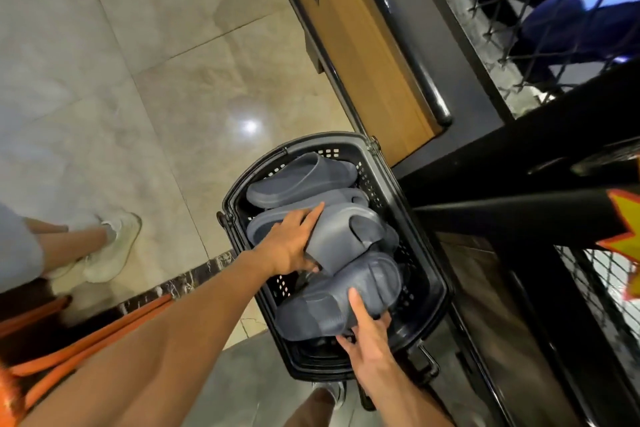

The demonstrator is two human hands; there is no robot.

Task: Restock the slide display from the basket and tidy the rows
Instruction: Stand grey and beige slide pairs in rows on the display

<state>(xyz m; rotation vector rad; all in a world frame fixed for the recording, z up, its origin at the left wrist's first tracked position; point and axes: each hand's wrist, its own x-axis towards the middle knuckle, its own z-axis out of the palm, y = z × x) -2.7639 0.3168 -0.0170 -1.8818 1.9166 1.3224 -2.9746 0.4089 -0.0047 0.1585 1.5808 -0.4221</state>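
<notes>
Tiled floor (138,97); basket (231,196); left hand (291,246), right hand (369,336) grip slides (346,236).

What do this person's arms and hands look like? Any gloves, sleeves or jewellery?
The left arm and right arm are bare as far as the view shows; no sleeve reaches them. The left hand and right hand wear no gloves, and no watch, bracelet or ring shows.
</notes>
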